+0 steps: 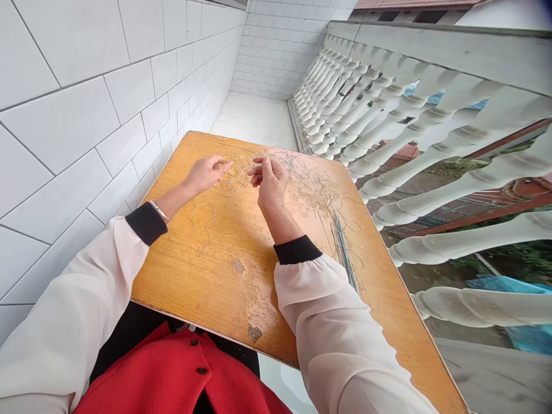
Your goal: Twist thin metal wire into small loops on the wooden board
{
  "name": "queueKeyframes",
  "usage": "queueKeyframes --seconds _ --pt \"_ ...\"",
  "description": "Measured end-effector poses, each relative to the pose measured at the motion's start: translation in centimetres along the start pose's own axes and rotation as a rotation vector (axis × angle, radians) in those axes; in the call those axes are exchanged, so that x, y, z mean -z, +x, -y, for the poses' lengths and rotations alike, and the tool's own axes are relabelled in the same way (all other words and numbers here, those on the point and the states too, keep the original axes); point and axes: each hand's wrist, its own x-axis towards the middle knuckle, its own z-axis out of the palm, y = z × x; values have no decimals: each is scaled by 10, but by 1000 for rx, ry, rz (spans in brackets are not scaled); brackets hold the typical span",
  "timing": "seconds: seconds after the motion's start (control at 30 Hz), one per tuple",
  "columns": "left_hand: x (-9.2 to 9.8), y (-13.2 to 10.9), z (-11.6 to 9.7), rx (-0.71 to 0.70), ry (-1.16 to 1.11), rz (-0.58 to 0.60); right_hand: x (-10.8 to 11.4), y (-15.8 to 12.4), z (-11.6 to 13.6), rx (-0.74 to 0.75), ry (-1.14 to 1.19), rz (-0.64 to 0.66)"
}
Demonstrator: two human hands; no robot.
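Note:
My left hand (208, 174) hovers over the far left part of the wooden table (185, 287), its thumb and fingertips drawn together and pointing right. Facing it is my right hand (273, 181), thumb pressed against the curled fingers. Whatever either hand pinches is too thin to make out. Pale loops of thin wire or string (235, 179) lie between and behind the hands. A tangle of thin dark wire (297, 165) spreads beyond my right hand. One loose pale loop (210, 230) rests nearer me, below my left hand.
A bundle of straight grey wires (344, 247) lies right of my right forearm, partly behind the sleeve. White tiled wall (86, 121) rises on the left. Along the right runs a white balustrade (401, 190). The tabletop has worn patches (254, 332).

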Motion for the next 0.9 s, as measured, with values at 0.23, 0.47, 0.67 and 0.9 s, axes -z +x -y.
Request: queueKeyframes --seconds 0.23,0.47,0.67,0.9 --pt "15 -54 -17 37 -525 -27 -16 -27 38 -48 72 201" --pt "37 -125 -26 -29 -656 -15 -14 -65 79 -118 61 319" --pt "48 -187 -19 13 -595 197 2 -96 105 -47 -78 326" --pt "40 -220 0 248 -536 359 7 -131 118 -24 -202 360"
